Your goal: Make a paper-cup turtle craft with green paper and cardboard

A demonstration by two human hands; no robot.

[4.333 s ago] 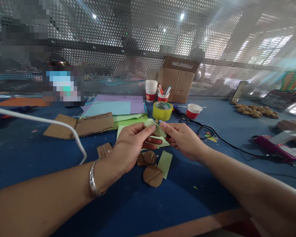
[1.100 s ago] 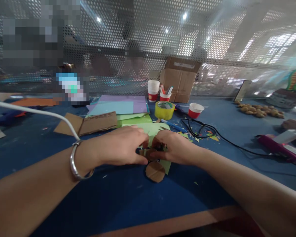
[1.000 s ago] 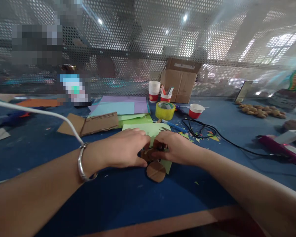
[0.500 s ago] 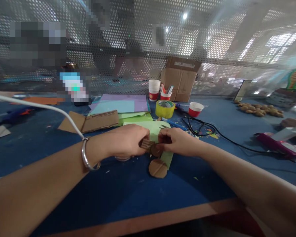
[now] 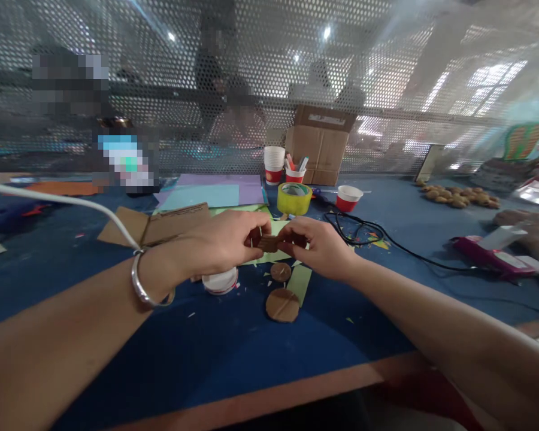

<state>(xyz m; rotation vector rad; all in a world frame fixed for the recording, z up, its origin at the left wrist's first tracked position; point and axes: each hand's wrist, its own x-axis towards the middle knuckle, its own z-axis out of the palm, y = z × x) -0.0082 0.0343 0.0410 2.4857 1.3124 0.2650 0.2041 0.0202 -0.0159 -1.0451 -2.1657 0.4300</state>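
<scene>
A small brown piece of corrugated cardboard (image 5: 269,242) is pinched from both sides, by my left hand (image 5: 231,239) and my right hand (image 5: 317,244). Just below lies a small cardboard disc (image 5: 280,272), and nearer to me a larger cardboard disc (image 5: 282,305). A strip of green paper (image 5: 300,284) sits beside the discs. Under my left hand is a white paper cup (image 5: 220,281), partly covered. Light green paper (image 5: 276,257) is behind my fingers.
Yellow tape (image 5: 293,199), a red-white cup (image 5: 348,197), stacked cups (image 5: 273,164) and a cup of pens (image 5: 295,170) stand beyond. A black cable (image 5: 413,254) crosses rightward. A folded cardboard piece (image 5: 175,224) lies left. Another person's hand (image 5: 527,230) is at the right.
Both hands have lifted slightly away from the small disc with the corrugated piece between them. The small disc now lies uncovered on the table, and more of the white cup shows.
</scene>
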